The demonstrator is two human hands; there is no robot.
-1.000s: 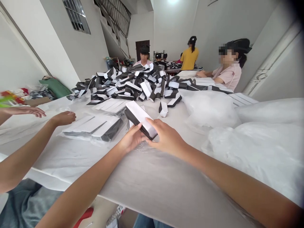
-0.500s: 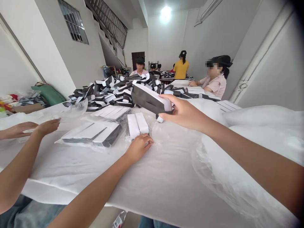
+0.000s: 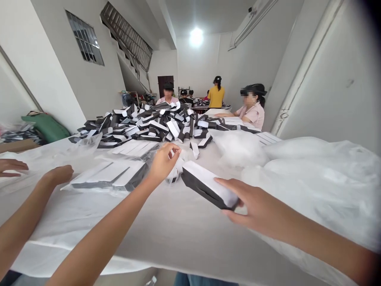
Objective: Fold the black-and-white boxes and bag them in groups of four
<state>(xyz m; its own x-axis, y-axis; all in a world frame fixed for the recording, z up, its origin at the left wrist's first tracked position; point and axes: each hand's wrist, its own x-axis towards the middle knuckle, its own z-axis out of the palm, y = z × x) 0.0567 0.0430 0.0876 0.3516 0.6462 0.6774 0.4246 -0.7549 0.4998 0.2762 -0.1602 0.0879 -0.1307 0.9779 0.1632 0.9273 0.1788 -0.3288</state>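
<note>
My right hand [image 3: 248,200] grips a small stack of black-and-white paper boxes [image 3: 205,184], with the thumb below and the fingers on top. The stack is tilted above the white-covered table. Just left of it, my left hand [image 3: 165,161] is closed in a pinch at the edge of a clear plastic bag [image 3: 175,172]. White boxes inside that bag are mostly hidden behind the hand. Beside my left forearm lies a filled clear bag of flat boxes [image 3: 107,174], and another bagged row [image 3: 135,149] sits behind it.
A large heap of black-and-white boxes [image 3: 143,123] covers the far side of the table. Empty plastic bags [image 3: 312,174] pile up at right. At left, a co-worker's hands [image 3: 59,174] rest on plastic film. Another person [image 3: 253,107] sits at the far right.
My right hand has brought the boxes down and nearer, to the right of the bag. My left hand has risen from the bag's near end to its upper edge.
</note>
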